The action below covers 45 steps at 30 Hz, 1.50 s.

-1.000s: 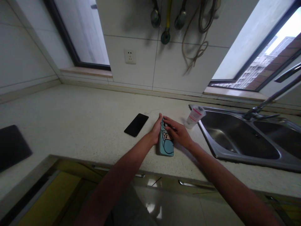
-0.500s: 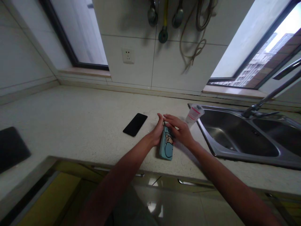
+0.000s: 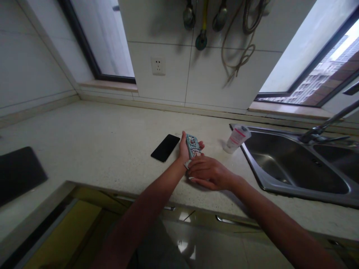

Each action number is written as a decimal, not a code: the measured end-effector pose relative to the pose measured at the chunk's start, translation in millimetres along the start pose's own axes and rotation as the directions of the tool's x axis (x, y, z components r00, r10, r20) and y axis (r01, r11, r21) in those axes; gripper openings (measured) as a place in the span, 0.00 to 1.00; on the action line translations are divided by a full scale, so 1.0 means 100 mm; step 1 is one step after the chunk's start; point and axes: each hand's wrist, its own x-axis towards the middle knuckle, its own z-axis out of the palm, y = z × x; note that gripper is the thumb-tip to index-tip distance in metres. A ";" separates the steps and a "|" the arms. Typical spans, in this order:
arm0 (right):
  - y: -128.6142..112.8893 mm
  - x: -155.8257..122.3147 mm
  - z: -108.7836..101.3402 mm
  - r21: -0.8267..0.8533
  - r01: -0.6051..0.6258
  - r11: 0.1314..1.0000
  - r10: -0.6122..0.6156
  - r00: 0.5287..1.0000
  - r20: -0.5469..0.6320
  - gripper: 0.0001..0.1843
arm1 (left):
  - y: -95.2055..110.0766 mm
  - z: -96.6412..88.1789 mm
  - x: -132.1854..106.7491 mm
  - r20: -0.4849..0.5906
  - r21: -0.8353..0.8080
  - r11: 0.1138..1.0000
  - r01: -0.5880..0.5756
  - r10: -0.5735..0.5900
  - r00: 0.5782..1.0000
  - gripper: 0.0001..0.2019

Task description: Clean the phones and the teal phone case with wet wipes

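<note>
My left hand [image 3: 183, 149] grips a light blue phone case with a cartoon print [image 3: 192, 145], holding it tilted up off the pale countertop [image 3: 98, 138]. My right hand [image 3: 209, 173] lies just below the case, fingers pointing left and close together, fingertips at the case's lower end. Something small and white shows at those fingertips; I cannot make it out. A black phone [image 3: 165, 148] lies face up on the counter just left of my left hand.
A white tube with a pink label [image 3: 237, 139] stands at the left corner of the steel sink [image 3: 291, 164]. A tap [image 3: 322, 129] rises at the right. A black slab [image 3: 18, 173] sits far left. Utensils and a cord hang on the tiled wall above a socket [image 3: 158, 65].
The case was lying on the counter under both hands; now my left hand has lifted its far end upright and my right hand has slid down toward its near end.
</note>
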 end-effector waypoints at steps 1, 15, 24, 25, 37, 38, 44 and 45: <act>-0.02 0.01 0.00 0.016 0.000 1.000 0.000 1.000 0.007 0.10 | 0.00 -0.02 0.01 0.020 -0.002 1.000 -0.002 0.002 1.000 0.32; 0.07 -0.11 -0.20 0.128 -0.168 0.977 0.195 0.952 -0.237 0.17 | 0.00 0.04 -0.05 0.007 0.077 0.996 -0.046 0.045 0.999 0.24; 0.23 -0.29 -0.22 -0.137 -0.360 0.923 0.314 0.910 -0.272 0.27 | -0.03 -0.10 0.10 -0.027 0.419 0.877 -0.235 0.271 0.962 0.12; 0.25 -0.31 -0.22 -0.130 -0.401 0.907 0.358 0.896 -0.263 0.28 | -0.04 -0.11 0.11 -0.024 0.466 0.850 -0.246 0.290 0.957 0.10; 0.36 -0.37 -0.12 0.030 -0.708 0.705 0.690 0.676 -0.259 0.35 | -0.04 -0.11 -0.04 0.169 0.818 0.376 -0.436 0.567 0.806 0.05; 0.37 -0.38 -0.11 0.039 -0.722 0.691 0.703 0.658 -0.270 0.35 | 0.00 -0.11 -0.07 0.213 0.865 0.241 -0.440 0.617 0.757 0.04; 0.43 -0.41 -0.04 0.066 -0.775 0.629 0.764 0.599 -0.242 0.35 | 0.40 -0.19 -0.31 0.383 0.841 -0.534 0.091 0.704 0.598 0.17; 0.44 -0.41 -0.03 0.057 -0.777 0.626 0.765 0.600 -0.233 0.35 | 0.47 -0.22 -0.34 0.347 0.815 -0.544 0.199 0.733 0.585 0.20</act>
